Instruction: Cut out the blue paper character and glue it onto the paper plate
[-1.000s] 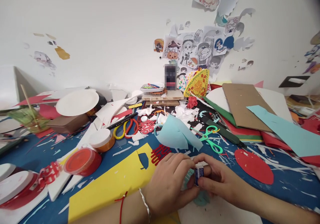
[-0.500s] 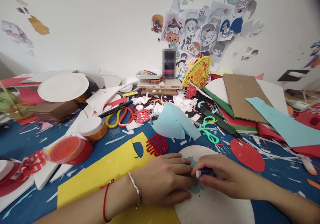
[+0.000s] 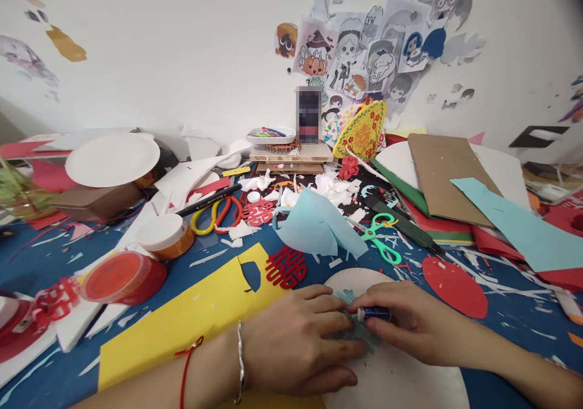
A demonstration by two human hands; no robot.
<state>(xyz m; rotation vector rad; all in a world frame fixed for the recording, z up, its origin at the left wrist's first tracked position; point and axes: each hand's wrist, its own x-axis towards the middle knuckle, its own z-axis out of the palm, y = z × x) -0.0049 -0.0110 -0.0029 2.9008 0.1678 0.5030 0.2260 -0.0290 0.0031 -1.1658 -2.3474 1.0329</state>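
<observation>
My right hand (image 3: 405, 321) is closed around a small dark blue glue stick (image 3: 376, 314) with a white end, held sideways above a white paper disc (image 3: 410, 384). Under it on the disc lies a light blue-green paper cutout (image 3: 348, 296), partly covered by both hands. With fingers stretched out and spread, my left hand (image 3: 314, 339) rests palm down on the cutout and the disc's left part. Yellow paper (image 3: 191, 312) with a cut-out notch lies beneath my left wrist. A red lattice paper cutout (image 3: 286, 267) sits just beyond my left fingers.
Green-handled scissors (image 3: 381, 239) and a folded light blue sheet (image 3: 314, 226) lie beyond the disc. To the right is a red paper oval (image 3: 455, 286). Red-and-yellow scissors (image 3: 217, 216) and a red-filled tub (image 3: 125, 278) stand left. Paper scraps litter the blue tabletop.
My left hand has slid slightly right and nearer me over the cutout. The glue stick has turned a little in my right hand, and the camera view has shifted slightly.
</observation>
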